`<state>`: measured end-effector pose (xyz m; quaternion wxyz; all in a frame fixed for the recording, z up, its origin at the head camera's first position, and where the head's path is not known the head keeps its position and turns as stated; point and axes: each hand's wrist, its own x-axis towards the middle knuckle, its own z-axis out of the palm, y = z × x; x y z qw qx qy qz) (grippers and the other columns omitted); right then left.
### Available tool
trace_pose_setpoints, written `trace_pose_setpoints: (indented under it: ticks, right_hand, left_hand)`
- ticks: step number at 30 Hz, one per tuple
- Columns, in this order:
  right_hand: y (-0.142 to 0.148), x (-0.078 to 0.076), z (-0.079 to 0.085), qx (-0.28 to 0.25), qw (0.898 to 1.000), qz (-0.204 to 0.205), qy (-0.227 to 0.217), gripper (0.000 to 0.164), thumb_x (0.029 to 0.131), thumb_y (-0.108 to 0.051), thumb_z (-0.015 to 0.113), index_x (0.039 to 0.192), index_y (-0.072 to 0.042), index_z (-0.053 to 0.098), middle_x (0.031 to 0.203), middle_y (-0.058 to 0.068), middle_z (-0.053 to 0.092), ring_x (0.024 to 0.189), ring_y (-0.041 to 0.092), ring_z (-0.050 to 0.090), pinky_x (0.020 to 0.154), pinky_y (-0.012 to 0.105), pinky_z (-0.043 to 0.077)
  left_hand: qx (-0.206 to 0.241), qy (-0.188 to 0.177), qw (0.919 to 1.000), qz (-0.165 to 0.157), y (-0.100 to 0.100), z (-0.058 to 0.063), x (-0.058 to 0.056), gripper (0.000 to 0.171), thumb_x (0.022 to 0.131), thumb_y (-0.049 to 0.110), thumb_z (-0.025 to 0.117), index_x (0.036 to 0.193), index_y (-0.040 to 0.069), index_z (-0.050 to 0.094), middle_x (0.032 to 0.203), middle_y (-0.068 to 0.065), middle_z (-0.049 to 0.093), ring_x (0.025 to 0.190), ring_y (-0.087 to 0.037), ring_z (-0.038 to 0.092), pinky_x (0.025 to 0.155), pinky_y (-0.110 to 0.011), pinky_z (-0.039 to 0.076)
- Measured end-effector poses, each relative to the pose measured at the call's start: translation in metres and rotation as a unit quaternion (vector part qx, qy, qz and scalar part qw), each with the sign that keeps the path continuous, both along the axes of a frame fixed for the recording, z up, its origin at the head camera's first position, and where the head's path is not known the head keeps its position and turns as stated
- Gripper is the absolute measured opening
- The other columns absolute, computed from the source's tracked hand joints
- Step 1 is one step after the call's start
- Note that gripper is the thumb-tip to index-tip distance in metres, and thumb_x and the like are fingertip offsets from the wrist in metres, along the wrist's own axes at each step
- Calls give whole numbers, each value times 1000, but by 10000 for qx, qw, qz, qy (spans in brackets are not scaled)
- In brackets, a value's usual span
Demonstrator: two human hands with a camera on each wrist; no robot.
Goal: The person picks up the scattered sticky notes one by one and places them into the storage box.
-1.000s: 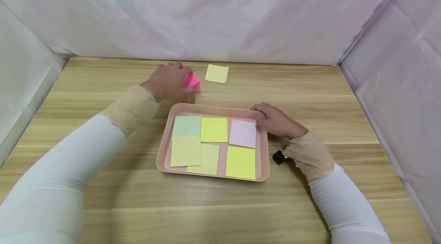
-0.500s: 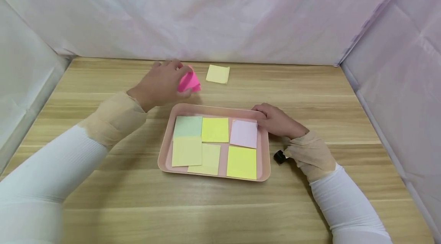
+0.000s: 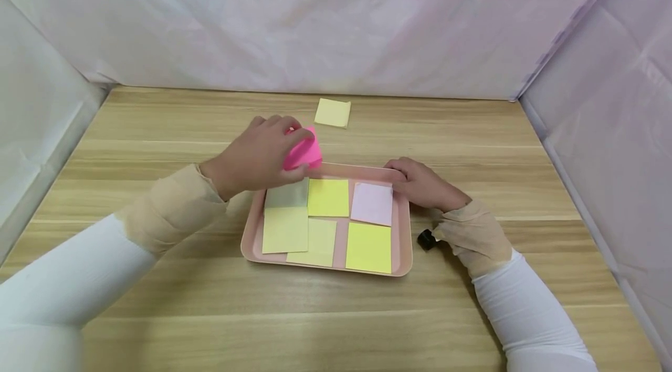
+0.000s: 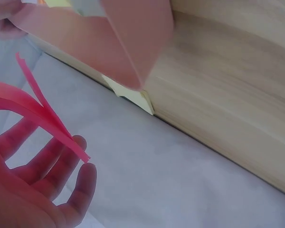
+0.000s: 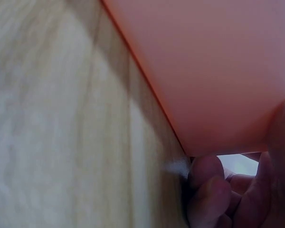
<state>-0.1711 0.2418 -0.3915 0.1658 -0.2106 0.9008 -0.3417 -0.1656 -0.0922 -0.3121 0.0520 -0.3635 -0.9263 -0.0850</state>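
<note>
My left hand (image 3: 262, 153) pinches a pink sticky note pad (image 3: 306, 153) above the far left part of the pink tray (image 3: 247, 238). In the left wrist view the pad's sheets (image 4: 47, 118) bend and splay apart. At the tray's far right corner, my right hand (image 3: 427, 185) grips the rim; in the right wrist view its curled fingers (image 5: 209, 190) are against the tray's outer wall (image 5: 213, 71). Inside the tray lie a green pad (image 3: 286, 194), a lilac pad (image 3: 371, 203), two bright yellow pads (image 3: 328, 197) and two pale yellow pads (image 3: 285, 231), one overlapping its neighbour.
A pale yellow sticky pad (image 3: 332, 112) lies on the wooden table (image 3: 336, 325) beyond the tray, near the back cloth (image 3: 315, 34). A small black object (image 3: 426, 239) shows beside the right wrist. Cloth walls also stand at left and right.
My left hand first drew slightly left with the pink pad. It has since come toward the tray, and the pad now overlaps the far rim in view. The right hand stays put.
</note>
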Motion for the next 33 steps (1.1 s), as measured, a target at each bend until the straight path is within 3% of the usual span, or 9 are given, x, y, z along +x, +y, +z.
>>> trace_pose_setpoints:
  ticks: [12, 33]
  right_hand:
    - [0, 0, -1, -39, 10000, 51, 59, 21, 90, -12, 51, 107, -15, 64, 102, 9, 59, 91, 22, 51, 79, 42, 46]
    - [0, 0, 3, -38, 9999, 106, 1, 22, 90, -9, 50, 108, -11, 63, 104, 11, 59, 91, 24, 50, 80, 44, 45]
  left_hand:
    - [-176, 277, 9987, -400, 11, -5, 15, 49, 82, 44, 55, 120, 14, 57, 111, -11, 56, 99, -27, 49, 78, -50, 43]
    - [-146, 7, 9971, -740, 20, -19, 30, 48, 83, 43, 51, 121, 16, 57, 113, -8, 56, 99, -24, 51, 80, -47, 44]
